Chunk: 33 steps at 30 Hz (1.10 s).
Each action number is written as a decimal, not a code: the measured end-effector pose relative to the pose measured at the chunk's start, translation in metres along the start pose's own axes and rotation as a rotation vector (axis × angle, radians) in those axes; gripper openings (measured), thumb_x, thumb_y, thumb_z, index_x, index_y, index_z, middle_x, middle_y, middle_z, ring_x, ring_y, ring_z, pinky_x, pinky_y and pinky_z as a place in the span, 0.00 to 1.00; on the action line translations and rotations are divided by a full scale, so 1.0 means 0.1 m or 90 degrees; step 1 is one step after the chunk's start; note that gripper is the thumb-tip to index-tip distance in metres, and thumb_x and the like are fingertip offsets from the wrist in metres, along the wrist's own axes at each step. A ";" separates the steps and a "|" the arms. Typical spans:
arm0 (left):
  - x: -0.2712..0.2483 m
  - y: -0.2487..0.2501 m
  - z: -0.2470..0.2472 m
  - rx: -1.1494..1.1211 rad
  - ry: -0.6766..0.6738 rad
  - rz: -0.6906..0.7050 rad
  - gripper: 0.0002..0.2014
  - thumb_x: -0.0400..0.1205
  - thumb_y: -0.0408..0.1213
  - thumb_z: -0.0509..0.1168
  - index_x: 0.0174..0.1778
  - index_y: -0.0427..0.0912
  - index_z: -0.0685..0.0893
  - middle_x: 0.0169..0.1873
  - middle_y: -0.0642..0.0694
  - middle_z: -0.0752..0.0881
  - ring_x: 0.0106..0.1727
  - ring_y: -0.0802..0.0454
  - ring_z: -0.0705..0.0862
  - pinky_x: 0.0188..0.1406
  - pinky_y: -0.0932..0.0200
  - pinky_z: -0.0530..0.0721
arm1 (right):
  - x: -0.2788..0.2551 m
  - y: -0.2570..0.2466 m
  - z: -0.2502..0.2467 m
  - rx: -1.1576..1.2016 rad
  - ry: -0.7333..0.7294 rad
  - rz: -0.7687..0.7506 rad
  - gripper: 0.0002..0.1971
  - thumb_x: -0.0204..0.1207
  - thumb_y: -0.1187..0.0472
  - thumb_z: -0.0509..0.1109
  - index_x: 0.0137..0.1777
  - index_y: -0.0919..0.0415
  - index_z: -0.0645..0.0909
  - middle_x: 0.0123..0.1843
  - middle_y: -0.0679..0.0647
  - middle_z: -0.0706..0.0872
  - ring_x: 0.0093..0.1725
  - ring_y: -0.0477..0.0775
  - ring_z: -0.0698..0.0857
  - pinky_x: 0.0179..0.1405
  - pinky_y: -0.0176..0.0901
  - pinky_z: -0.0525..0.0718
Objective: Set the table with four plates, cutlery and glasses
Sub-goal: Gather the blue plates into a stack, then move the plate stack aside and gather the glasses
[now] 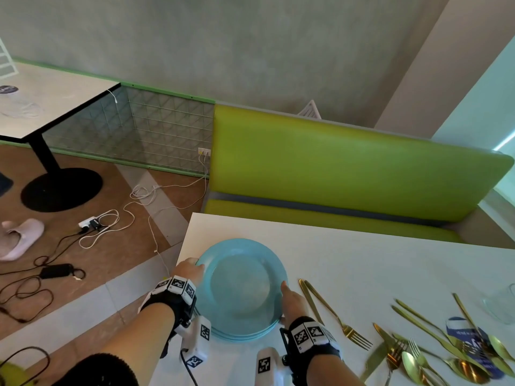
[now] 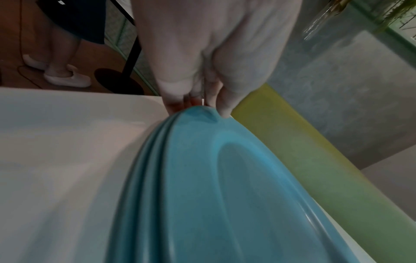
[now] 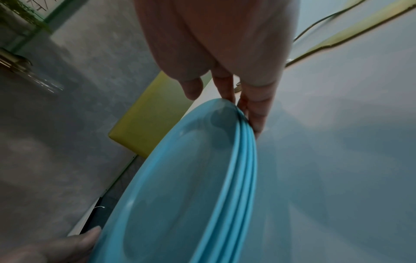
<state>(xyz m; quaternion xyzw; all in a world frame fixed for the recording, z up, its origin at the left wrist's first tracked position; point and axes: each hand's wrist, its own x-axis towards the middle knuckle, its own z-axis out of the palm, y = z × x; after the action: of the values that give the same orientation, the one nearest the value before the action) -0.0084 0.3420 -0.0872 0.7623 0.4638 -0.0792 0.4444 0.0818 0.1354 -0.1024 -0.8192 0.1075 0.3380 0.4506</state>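
Note:
A stack of light-blue plates (image 1: pixel 241 288) is at the left end of the white table (image 1: pixel 362 254). My left hand (image 1: pixel 191 270) grips the stack's left rim, thumb on top and fingers underneath, as the left wrist view shows at the plates (image 2: pixel 225 178) and hand (image 2: pixel 202 101). My right hand (image 1: pixel 292 299) holds the right rim. In the right wrist view its fingers (image 3: pixel 254 113) lie along the edge of the plates (image 3: pixel 180 178) and its thumb is just over the rim. Whether the stack rests on the table I cannot tell. Gold cutlery (image 1: pixel 418 346) lies loose to the right.
A clear glass (image 1: pixel 501 305) stands at the right edge, a blue card (image 1: pixel 459 330) under the cutlery. A green bench (image 1: pixel 348 168) runs behind the table. Cables and a power strip (image 1: pixel 92 224) lie on the floor at left, near another table (image 1: pixel 50 101).

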 end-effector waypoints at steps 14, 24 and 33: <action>0.16 0.18 -0.12 0.031 0.030 -0.010 0.17 0.83 0.37 0.58 0.65 0.33 0.80 0.65 0.34 0.82 0.65 0.39 0.80 0.47 0.61 0.68 | 0.33 -0.29 0.06 0.019 0.002 -0.034 0.24 0.83 0.53 0.59 0.67 0.74 0.77 0.66 0.69 0.82 0.67 0.68 0.81 0.68 0.58 0.79; 0.26 0.19 -0.18 0.018 0.040 -0.012 0.17 0.83 0.38 0.57 0.65 0.36 0.79 0.63 0.35 0.82 0.49 0.43 0.76 0.47 0.60 0.69 | 0.37 -0.41 0.13 0.049 0.028 -0.049 0.22 0.81 0.48 0.62 0.58 0.69 0.83 0.47 0.58 0.81 0.51 0.58 0.83 0.65 0.55 0.81; 0.20 0.28 -0.10 -0.012 0.122 -0.017 0.17 0.82 0.33 0.60 0.66 0.30 0.77 0.62 0.31 0.82 0.63 0.35 0.81 0.50 0.55 0.74 | 0.18 -0.43 0.05 0.050 0.005 -0.063 0.17 0.80 0.46 0.63 0.53 0.61 0.81 0.38 0.50 0.80 0.47 0.53 0.79 0.62 0.50 0.81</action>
<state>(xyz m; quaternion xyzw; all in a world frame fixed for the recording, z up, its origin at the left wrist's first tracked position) 0.0214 0.3570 -0.0753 0.7559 0.5151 -0.0070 0.4041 0.1133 0.1665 -0.0876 -0.8066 0.0815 0.3079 0.4980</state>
